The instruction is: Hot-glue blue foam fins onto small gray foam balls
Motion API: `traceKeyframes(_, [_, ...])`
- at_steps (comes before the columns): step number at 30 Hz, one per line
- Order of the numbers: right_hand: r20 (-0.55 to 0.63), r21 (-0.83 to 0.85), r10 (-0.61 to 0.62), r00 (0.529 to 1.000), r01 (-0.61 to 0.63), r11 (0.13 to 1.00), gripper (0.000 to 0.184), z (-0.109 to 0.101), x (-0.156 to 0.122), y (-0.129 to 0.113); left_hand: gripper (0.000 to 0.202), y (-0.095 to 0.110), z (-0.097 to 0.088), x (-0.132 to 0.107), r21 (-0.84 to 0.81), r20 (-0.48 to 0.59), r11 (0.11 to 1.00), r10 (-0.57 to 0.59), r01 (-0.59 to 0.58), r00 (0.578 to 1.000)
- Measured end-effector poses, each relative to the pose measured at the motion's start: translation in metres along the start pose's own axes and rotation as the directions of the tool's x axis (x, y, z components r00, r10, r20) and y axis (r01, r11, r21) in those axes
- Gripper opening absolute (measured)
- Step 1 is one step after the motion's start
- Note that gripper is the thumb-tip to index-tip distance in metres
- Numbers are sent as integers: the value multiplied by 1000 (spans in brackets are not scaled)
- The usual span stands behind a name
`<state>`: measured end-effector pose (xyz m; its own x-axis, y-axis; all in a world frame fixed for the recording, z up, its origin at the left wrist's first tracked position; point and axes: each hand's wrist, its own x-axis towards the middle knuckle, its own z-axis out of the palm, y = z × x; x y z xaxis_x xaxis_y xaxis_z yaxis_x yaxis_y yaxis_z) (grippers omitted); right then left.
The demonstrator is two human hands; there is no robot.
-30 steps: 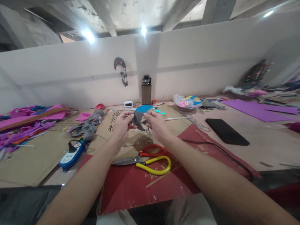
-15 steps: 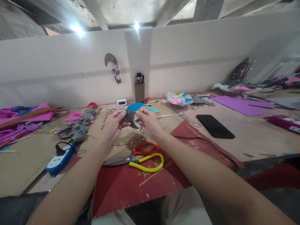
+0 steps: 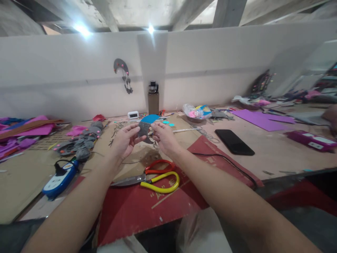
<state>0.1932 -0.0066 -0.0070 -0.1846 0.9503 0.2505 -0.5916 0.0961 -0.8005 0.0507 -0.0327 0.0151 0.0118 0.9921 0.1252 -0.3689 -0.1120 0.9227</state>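
Note:
A small grey felt piece [image 3: 144,129] is held up above the table between both hands. My left hand [image 3: 125,140] pinches its left edge with thumb and fingers. My right hand [image 3: 163,137] pinches its right edge. Directly below the hands lie large scissors [image 3: 155,176] with one red and one yellow handle, on a red card sheet [image 3: 147,211]. A blue foam half-circle [image 3: 151,118] lies on the table just behind the felt piece.
A pile of grey felt shapes [image 3: 84,144] and a blue power strip [image 3: 58,178] lie to the left. A black phone [image 3: 233,142], purple sheets [image 3: 259,117], a brown bottle [image 3: 153,98] and a bowl of scraps [image 3: 197,111] sit farther back. Another person's hand [image 3: 331,117] shows at far right.
The camera view has swung to the right, so everything shifted left in the picture. Both hands keep hold of the grey felt piece, which has turned slightly between the fingers.

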Motion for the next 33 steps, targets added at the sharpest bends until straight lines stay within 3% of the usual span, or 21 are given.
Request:
traceKeyframes(13, [-19,-76,-9,1000,7,997,29,1,-4,1,15,-3,0,-4,-26,-1,999,33,-33,999])
traceKeyframes(22, [11,-218,-40,999,41,975,25,0,-5,6,12,-3,-4,-3,21,-98,999,48,-46,994])
traceKeyframes(25, [10,-169,-23,1000,24,985,28,0,-5,5,13,-2,-2,-4,33,-95,998,61,-58,994])
traceKeyframes(30, [-28,-49,11,1000,-12,999,32,-1,-3,1,22,0,5,-8,47,17,990,129,-130,991])
traceKeyframes(33, [-19,-29,28,999,-29,999,33,-1,-3,0,24,0,6,-9,72,13,984,165,-165,986])
